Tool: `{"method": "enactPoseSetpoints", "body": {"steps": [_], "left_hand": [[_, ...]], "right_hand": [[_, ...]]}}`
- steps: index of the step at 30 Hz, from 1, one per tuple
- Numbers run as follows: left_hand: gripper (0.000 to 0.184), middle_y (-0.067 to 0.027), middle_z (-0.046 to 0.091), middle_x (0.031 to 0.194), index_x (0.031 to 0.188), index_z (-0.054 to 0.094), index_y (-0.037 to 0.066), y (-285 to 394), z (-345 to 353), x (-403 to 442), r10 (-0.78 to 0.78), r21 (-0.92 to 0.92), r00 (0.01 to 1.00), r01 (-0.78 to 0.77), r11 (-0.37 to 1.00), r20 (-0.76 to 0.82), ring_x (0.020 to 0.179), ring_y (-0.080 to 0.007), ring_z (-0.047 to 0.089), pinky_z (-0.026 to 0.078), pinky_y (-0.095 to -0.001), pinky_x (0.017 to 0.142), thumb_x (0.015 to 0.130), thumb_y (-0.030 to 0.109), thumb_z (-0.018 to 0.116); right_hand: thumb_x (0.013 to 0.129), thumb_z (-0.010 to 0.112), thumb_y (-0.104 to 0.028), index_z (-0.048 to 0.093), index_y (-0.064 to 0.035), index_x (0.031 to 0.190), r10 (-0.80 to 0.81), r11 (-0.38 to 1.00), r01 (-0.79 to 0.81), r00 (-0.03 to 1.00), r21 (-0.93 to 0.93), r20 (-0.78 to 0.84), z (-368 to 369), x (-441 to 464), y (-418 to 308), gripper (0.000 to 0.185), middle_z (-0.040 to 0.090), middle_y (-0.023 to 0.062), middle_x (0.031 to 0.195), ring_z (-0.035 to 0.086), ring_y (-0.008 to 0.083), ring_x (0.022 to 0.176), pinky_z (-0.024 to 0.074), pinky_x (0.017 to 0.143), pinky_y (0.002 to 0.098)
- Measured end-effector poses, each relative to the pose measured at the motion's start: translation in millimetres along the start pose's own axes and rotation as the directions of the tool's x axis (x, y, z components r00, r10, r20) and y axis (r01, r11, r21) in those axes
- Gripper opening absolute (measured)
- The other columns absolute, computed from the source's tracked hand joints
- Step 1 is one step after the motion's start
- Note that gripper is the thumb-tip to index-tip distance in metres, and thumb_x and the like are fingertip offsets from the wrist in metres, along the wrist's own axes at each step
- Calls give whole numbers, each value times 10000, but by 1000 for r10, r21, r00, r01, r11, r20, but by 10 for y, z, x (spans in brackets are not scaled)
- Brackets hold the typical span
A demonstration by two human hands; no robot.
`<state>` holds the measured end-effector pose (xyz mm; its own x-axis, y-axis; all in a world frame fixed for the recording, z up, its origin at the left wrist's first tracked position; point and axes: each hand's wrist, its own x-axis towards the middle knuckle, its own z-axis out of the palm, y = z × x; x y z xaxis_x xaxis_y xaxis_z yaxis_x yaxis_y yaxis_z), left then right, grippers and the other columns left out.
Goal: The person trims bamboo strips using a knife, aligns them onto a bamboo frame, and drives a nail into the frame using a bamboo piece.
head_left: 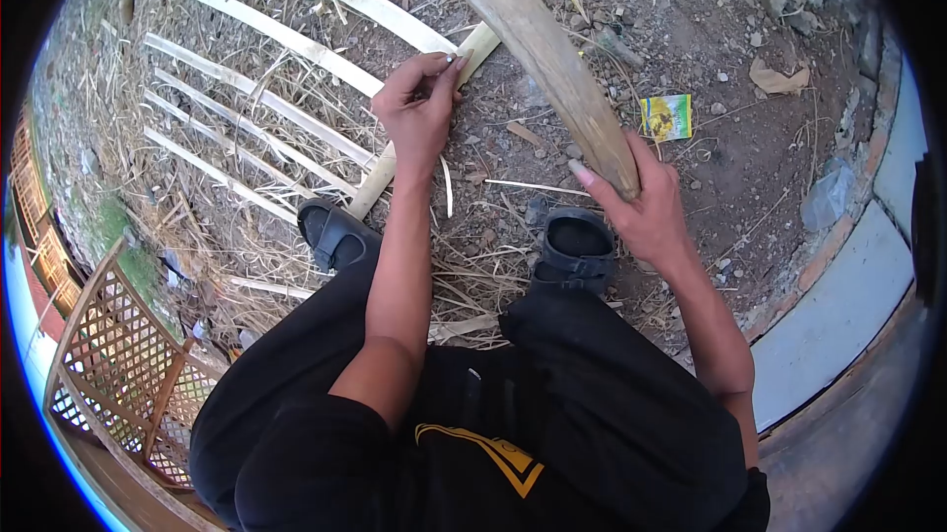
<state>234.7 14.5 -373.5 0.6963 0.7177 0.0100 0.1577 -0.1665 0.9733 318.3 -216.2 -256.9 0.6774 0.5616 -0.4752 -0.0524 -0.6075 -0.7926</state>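
My left hand [416, 113] pinches a small nail [451, 58] between thumb and fingertips; only its shiny head shows. The fingertips are over a pale slat [395, 19], where its end meets a wooden crosspiece [373, 185]. Several more slats [286, 34] lie side by side to the left, their near ends at the crosspiece. Wrapped round the lower end of a thick, smooth wooden pole [552, 54] is my right hand [651, 202]. The pole slants up and left past the top edge of the view.
My sandalled feet rest on straw-strewn soil, the left shoe [340, 236] by the crosspiece's near end. A yellow-green packet [667, 118] lies right of the pole. Pale slabs [838, 310] edge the right side; a wooden lattice [118, 364] stands at lower left.
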Motion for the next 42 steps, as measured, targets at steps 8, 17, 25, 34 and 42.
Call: {"method": "enactPoseSetpoints", "body": {"steps": [8, 17, 25, 34, 42], "left_hand": [[144, -90, 665, 830, 888, 684, -40, 52, -38, -32, 221, 229, 975, -214, 950, -6, 603, -94, 596, 459, -225, 530, 758, -101, 667], [235, -94, 673, 853, 947, 715, -10, -19, -12, -91, 287, 270, 957, -263, 926, -51, 625, -153, 626, 478, -259, 554, 718, -59, 691], [267, -105, 701, 884, 950, 729, 9, -35, 0, -128, 312, 327, 946, -270, 906, -85, 657, -177, 667, 509, -260, 581, 687, -38, 734], [223, -83, 692, 834, 919, 731, 5, -144, 23, -140, 329, 224, 937, -298, 928, -118, 628, -162, 654, 486, -253, 552, 699, -36, 726], [171, -107, 691, 803, 879, 712, -15, -58, 1, -160, 235, 312, 968, -197, 929, -87, 637, -177, 665, 497, -271, 568, 708, -13, 701]], "right_hand": [[852, 713, -269, 489, 1, 1177, -142, 938, 153, 988, -312, 60, -59, -293, 116, 478, 665, 242, 849, 674, 420, 766, 535, 629, 462], [865, 696, -257, 492, 13, 1180, -111, 912, 137, 990, -386, 88, -37, -428, 296, 462, 655, 252, 848, 667, 433, 741, 529, 600, 472], [866, 693, -252, 498, 7, 1131, -72, 921, 109, 991, -375, 110, -97, -535, 286, 419, 648, 259, 827, 662, 437, 717, 519, 581, 478], [855, 702, -232, 497, 10, 1127, -37, 922, 85, 990, -377, 135, -118, -494, 332, 418, 639, 252, 788, 657, 430, 689, 519, 570, 465], [859, 693, -236, 498, 16, 1136, -68, 926, 112, 989, -361, 135, -107, -454, 378, 423, 645, 261, 811, 660, 434, 703, 522, 582, 457]]}}
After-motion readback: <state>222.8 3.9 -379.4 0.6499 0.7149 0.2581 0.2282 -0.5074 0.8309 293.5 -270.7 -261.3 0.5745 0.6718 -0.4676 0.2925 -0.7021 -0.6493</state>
